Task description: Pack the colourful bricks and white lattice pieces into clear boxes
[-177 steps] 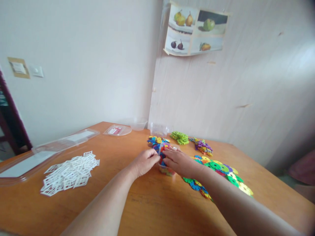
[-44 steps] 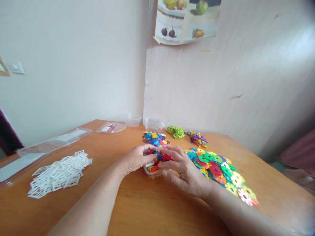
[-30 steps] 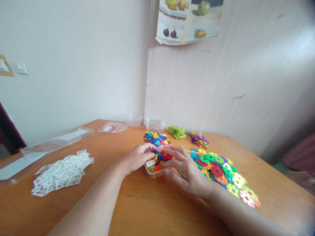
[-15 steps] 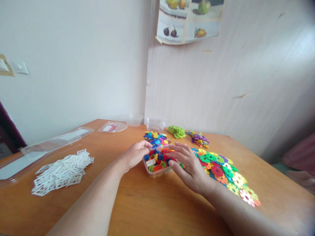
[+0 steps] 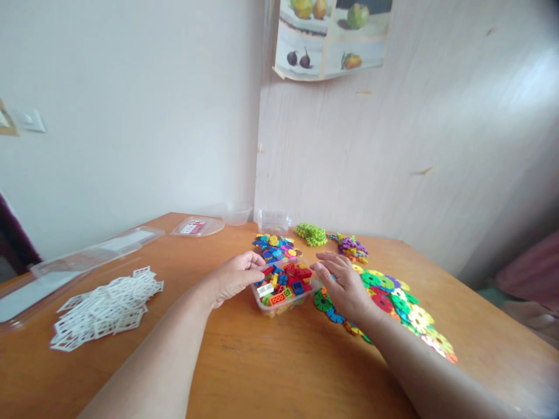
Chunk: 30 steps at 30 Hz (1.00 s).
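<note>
A small clear plastic tub (image 5: 262, 305) full of coloured toy bricks (image 5: 286, 283) sits on the wooden table (image 5: 279, 366) in front of me. My left hand (image 5: 233, 275) rests against the tub's left rim, fingers curled round its edge. At the tub's right side hovers my right hand (image 5: 345, 283), fingers spread and holding nothing, over a spread of flat coloured flower discs (image 5: 395, 302).
White lattice pieces (image 5: 102, 305) lie heaped at left beside a long clear tray (image 5: 65, 265). Behind the tub are small piles of coloured discs (image 5: 274, 246), green pieces (image 5: 311, 234) and purple pieces (image 5: 351, 246), plus clear bowls (image 5: 237, 213) and a lid (image 5: 196, 226) by the walls.
My right hand has come off the top of the tub and moved right, over the flower discs. The bricks in the tub now show. My left hand stays at the rim.
</note>
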Each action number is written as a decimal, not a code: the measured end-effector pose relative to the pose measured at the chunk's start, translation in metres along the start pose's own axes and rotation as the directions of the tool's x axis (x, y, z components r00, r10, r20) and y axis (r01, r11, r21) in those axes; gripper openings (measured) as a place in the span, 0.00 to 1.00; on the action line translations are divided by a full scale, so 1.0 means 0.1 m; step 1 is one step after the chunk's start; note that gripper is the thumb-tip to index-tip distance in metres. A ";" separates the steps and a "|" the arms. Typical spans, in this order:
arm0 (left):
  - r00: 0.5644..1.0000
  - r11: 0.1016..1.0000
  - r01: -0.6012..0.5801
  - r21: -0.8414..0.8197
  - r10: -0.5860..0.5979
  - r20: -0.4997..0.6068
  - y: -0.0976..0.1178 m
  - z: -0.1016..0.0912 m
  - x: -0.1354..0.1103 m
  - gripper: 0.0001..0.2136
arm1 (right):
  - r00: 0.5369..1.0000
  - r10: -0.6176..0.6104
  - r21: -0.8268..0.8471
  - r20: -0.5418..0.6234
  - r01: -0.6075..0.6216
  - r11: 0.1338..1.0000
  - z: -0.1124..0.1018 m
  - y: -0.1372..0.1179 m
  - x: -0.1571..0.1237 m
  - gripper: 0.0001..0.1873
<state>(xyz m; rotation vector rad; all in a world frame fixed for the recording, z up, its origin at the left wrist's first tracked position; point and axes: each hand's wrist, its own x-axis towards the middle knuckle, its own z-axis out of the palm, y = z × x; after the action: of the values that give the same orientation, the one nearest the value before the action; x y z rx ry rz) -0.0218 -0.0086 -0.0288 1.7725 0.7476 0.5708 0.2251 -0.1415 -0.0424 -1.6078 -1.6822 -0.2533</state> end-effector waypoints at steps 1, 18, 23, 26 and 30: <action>1.000 1.000 0.001 -0.003 -0.001 0.004 0.00 0.00 0.00 0.15 | 0.999 0.000 -0.019 0.037 0.001 1.000 0.01 0.00 0.00 0.21; 0.989 0.999 -0.002 0.043 0.009 -0.146 -0.13 0.13 0.12 0.10 | 0.991 0.017 -0.061 0.129 -0.009 0.998 0.06 -0.08 0.03 0.24; 0.980 0.998 -0.013 0.063 0.025 -0.199 -0.12 0.17 0.13 0.11 | 0.985 0.012 -0.024 0.173 -0.008 1.000 0.07 -0.09 0.04 0.24; 0.981 0.999 -0.009 0.045 0.018 -0.191 -0.10 0.18 0.12 0.10 | 0.987 0.005 -0.017 0.162 -0.002 1.000 0.09 -0.09 0.04 0.24; 0.984 0.999 -0.029 -0.018 0.026 -0.178 -0.09 0.19 0.12 0.11 | 0.976 -0.007 -0.038 0.219 0.016 0.999 0.10 -0.10 0.04 0.23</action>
<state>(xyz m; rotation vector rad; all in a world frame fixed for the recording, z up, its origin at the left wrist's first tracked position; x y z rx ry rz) -0.0020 -0.0097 -0.0433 1.7305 0.8377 0.7607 0.2124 -0.1342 -0.0432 -1.7066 -1.8627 -0.1185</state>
